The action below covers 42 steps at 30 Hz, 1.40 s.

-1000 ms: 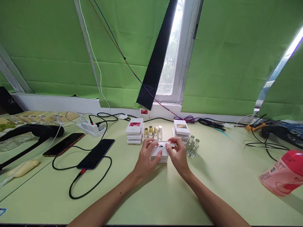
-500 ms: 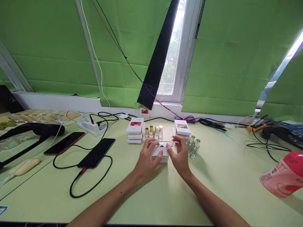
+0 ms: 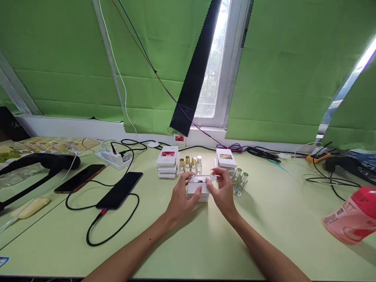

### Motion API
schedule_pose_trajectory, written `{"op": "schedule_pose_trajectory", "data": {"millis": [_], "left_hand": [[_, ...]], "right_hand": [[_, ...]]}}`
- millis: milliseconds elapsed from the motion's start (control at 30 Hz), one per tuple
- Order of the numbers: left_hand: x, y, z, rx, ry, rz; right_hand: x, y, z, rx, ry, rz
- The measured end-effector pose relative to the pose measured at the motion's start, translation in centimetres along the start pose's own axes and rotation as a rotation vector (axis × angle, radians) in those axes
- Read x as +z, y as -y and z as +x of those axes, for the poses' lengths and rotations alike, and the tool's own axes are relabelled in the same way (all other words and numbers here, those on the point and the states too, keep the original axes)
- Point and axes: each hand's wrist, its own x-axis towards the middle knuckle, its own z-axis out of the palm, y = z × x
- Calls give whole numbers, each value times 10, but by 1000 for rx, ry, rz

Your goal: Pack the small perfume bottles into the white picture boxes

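A small white box [image 3: 194,192] stands on the table between my hands, its top open with flaps up. My left hand [image 3: 181,196] grips its left side, thumb on the front face and fingers at the left flap. My right hand [image 3: 222,192] has its thumb on the top right edge and its fingertips closed on the right flap [image 3: 213,178]. A dark spot shows in the opening; what lies inside cannot be made out. Just behind stand several small glass bottles [image 3: 188,164], mostly gold-capped. More glass bottles [image 3: 241,184] with greenish caps lie tilted beside my right hand.
Stacks of white boxes stand behind on the left [image 3: 167,160] and right [image 3: 226,158]. Two phones [image 3: 120,190] with a black cable lie left, near a power strip [image 3: 114,158]. At far right is a pink bottle [image 3: 349,219]. Cables run along the wall.
My left fingers have shifted slightly outward at the box's left flap, and the opening shows wider. My right hand has barely moved.
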Motion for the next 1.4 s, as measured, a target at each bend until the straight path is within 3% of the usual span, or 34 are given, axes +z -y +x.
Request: {"op": "schedule_pose_trajectory", "data": {"millis": [333,1000,1400], "left_hand": [[-1,0,2,51,-1,42],[-7,-5,4,27,84,49],[-5,0,5,71,68,55]], "right_hand": [[2,-5,-2,-43,-71,-18],[3,4,-3,-69,-44,-23],[1,4,-3,56,-47,-15]]}}
